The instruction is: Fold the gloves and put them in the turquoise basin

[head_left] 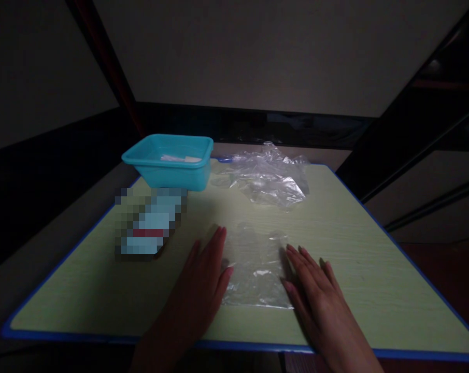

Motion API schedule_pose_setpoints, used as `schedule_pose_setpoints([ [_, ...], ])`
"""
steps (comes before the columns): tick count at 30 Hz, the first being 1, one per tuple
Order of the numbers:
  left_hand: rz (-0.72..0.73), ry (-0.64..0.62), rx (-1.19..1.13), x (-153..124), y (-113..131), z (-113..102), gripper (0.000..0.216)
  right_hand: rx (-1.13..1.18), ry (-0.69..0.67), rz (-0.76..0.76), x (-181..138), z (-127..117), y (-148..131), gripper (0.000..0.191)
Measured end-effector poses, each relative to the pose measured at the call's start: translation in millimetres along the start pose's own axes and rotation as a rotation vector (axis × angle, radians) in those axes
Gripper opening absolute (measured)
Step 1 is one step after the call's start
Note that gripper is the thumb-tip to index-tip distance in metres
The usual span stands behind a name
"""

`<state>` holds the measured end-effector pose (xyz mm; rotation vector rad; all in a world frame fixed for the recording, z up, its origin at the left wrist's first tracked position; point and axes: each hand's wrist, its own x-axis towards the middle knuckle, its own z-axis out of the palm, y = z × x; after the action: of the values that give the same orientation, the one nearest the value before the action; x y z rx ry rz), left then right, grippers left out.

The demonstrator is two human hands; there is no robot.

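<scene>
A thin, clear plastic piece (pixel 255 274) lies spread flat near the front of the table. Its far edge is uneven, with rounded lobes like those of a disposable glove, and its near edge is straight. My left hand (pixel 203 280) rests along its left side, fingers stretched out and thumb at the plastic. On the other side is my right hand (pixel 315 290), also stretched out, fingertips by the plastic's right edge. Neither hand grips anything. Farther back lies a crumpled heap of clear plastic (pixel 275 178).
A turquoise plastic basin (pixel 175 173) stands at the back left, with a few pale things inside. In front of it lies a blurred-out, light-blue oblong object (pixel 154 220). The pale wood-pattern table (pixel 382 300) has a blue rim. A wall rises behind it.
</scene>
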<state>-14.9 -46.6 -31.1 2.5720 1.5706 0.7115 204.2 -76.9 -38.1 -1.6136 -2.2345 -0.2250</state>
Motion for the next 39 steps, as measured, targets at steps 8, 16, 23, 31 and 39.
schedule_pose_setpoints([
  [8, -0.014, 0.026, -0.040, -6, -2, -5, 0.062, 0.008, -0.005, 0.011, -2, 1, 0, 0.040],
  [16, -0.006, 0.020, 0.019, -8, -7, -3, 0.060, -0.002, 0.009, 0.005, -1, 2, 1, 0.040],
  [23, 0.051, 0.056, 0.158, -16, 2, 0, 0.057, 0.009, 0.009, 0.016, -1, 2, 0, 0.041],
  [31, 0.127, 0.048, 0.164, -22, 11, -3, 0.055, -0.022, 0.009, 0.003, -2, 1, 0, 0.041],
  [39, 0.166, -0.008, 0.059, -33, 5, -1, 0.055, -0.040, -0.020, -0.005, 0, -1, 0, 0.041],
])
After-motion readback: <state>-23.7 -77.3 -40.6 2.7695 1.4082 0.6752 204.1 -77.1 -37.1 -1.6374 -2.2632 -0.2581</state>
